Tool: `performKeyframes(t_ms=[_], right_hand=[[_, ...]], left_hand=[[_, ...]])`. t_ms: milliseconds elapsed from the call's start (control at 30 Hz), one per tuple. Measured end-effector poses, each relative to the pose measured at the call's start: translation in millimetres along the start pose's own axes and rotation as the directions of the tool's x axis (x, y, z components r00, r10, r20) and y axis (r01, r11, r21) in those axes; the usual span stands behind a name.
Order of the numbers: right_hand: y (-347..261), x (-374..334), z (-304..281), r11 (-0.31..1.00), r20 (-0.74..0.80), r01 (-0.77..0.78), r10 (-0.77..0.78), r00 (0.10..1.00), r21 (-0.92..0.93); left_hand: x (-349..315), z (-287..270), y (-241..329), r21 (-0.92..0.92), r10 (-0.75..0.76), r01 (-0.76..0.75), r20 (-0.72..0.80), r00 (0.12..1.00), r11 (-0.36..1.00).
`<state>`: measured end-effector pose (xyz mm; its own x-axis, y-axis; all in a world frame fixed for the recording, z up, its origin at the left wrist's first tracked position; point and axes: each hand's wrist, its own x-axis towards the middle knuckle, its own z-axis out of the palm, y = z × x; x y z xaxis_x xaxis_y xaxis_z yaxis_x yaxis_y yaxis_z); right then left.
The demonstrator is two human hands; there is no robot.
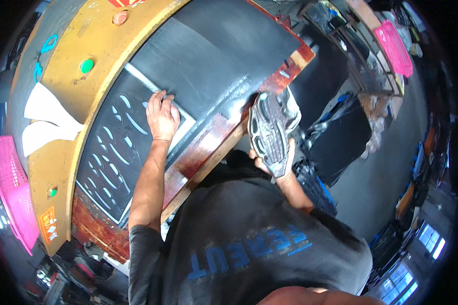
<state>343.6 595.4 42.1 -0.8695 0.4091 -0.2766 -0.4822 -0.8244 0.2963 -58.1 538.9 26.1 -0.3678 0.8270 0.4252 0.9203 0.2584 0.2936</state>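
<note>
My left hand [163, 118] lies with its fingers stretched out over a white strip [141, 78] at the edge of a black sheet [97, 122]. Rows of curved, sliver-shaped openings run through that sheet, and pale surface shows through them. My right hand [280, 161] grips the lower end of a grey, shoe-sole-shaped cutting die [270, 124], holding it upright beside the table's wooden edge. The die has long slots and ribs across its face. Part of my right palm is hidden behind it.
A yellow machine beam [99, 48] with a green button [87, 66] arches over the table's left side. White paper pieces [53, 122] hang on it. Pink baskets stand at far left [12, 188] and upper right [393, 48]. Black sheets [336, 137] lie right of the table.
</note>
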Motion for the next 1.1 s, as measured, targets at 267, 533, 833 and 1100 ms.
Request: performKeyframes(t_ms=[267,533,833,1100], right_hand=[[15.0,30.9,82.5,0.944,0.187,-0.053,0.119,0.975,-0.324],[106.8,73.0,39.3,0.921,-0.029,-0.374,0.379,0.925,0.111],[104.1,29.0,95.2,0.83,-0.021,0.146,-0.186,0.982,-0.538],[110.2,15.4,143.7,-0.988,0.665,0.144,0.075,0.743,-0.049]], left_hand=[[-0.1,-5.2,-8.5,-0.241,-0.117,0.117,0.012,0.993,0.964],[5.1,-9.6,-30.2,-0.549,-0.414,0.425,0.152,0.897,0.72],[1.9,-11.1,-24.5,-0.703,-0.358,0.277,0.034,0.933,0.655],[0.3,-72.5,5.0,-0.877,-0.403,0.46,0.374,0.835,0.14]])
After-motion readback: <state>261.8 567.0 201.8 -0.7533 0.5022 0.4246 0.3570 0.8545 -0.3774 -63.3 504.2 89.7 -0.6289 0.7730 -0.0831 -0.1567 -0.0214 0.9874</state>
